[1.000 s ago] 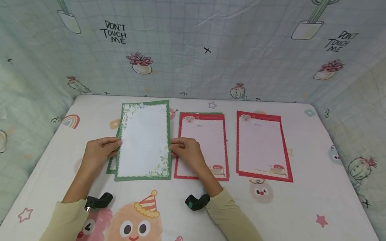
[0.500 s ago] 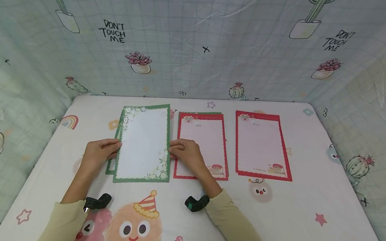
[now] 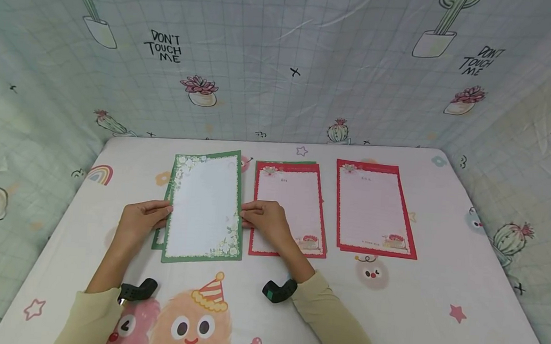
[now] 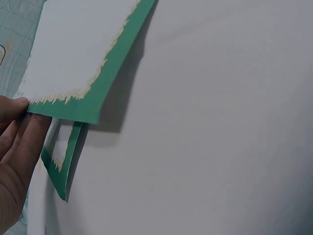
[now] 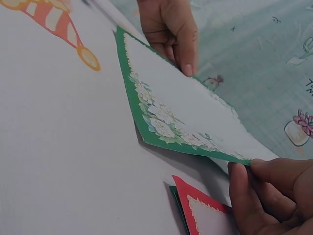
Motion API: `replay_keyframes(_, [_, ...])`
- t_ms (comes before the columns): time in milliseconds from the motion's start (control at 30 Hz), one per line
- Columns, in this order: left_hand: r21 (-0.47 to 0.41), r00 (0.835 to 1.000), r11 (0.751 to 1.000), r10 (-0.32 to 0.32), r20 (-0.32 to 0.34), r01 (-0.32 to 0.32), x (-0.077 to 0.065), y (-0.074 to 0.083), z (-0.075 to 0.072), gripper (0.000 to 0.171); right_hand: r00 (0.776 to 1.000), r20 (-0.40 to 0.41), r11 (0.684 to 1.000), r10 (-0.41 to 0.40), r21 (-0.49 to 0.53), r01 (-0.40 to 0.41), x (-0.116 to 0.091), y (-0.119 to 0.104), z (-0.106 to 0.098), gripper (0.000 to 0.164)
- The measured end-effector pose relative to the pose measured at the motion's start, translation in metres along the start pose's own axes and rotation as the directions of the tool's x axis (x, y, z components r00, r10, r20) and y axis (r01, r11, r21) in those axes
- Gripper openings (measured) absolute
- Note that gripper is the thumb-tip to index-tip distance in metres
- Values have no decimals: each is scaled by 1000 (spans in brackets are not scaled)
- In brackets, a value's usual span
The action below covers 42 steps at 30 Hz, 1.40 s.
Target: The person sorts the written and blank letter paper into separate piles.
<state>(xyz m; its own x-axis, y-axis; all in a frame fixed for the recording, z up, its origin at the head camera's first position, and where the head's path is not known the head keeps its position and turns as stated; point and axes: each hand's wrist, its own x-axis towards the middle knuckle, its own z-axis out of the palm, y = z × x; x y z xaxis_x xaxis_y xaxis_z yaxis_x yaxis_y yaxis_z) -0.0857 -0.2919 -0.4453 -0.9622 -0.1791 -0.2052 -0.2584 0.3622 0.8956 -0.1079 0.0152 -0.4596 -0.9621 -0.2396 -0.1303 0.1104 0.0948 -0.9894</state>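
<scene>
1. With both hands I am holding a green-bordered floral letter sheet [image 3: 203, 204] between me and the back cloth [image 3: 289, 114], raised just above the white patterned surface [image 3: 419, 310]; its shadow is showing in the wrist views.
2. The sheet's long axis is running away from me, the whole sheet turned slightly askew. It is lying directly between my hands, neither hand being nearer: each is touching one long edge, roughly midway.
3. My left hand [image 3: 140, 221] is pinching the left edge, thumb above and fingers beneath.
4. My right hand [image 3: 267, 222] is pinching the right edge likewise, while reaching over the left part of the middle red-bordered letter sheet [image 3: 295, 200]; I cannot tell whether it is touching that one.
5. Green-bordered sheets are showing in three places: the held one, a lower green sheet [image 3: 157, 240] peeking out beneath it at the left, and a green edge [image 3: 305, 162] behind the middle red one.
6. Two red-bordered sheets are lying face up: the middle one and the right red-bordered letter sheet [image 3: 371, 205], under which another red edge is peeking out. How many are lying hidden underneath, I cannot tell.
</scene>
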Motion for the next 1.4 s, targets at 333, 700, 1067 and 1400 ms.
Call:
replay_keyframes(333, [36, 1000, 999, 24, 5, -24, 1, 0, -3, 40, 1000, -5, 1000, 4, 9, -4, 4, 2, 4, 20])
replay_keyframes(700, [-28, 998, 998, 46, -47, -47, 12, -8, -14, 41, 1000, -5, 1000, 10, -18, -10, 17, -2, 18, 17])
replay_keyframes(1067, [56, 995, 994, 93, -34, -91, 22, -5, -20, 37, 1000, -18, 994, -1, -109, -1, 28, -9, 25, 15])
replay_keyframes(1400, [154, 996, 986, 75, -44, -67, 36, -2, -21, 39, 1000, -10, 985, 9, -173, -10, 30, -14, 30, 23])
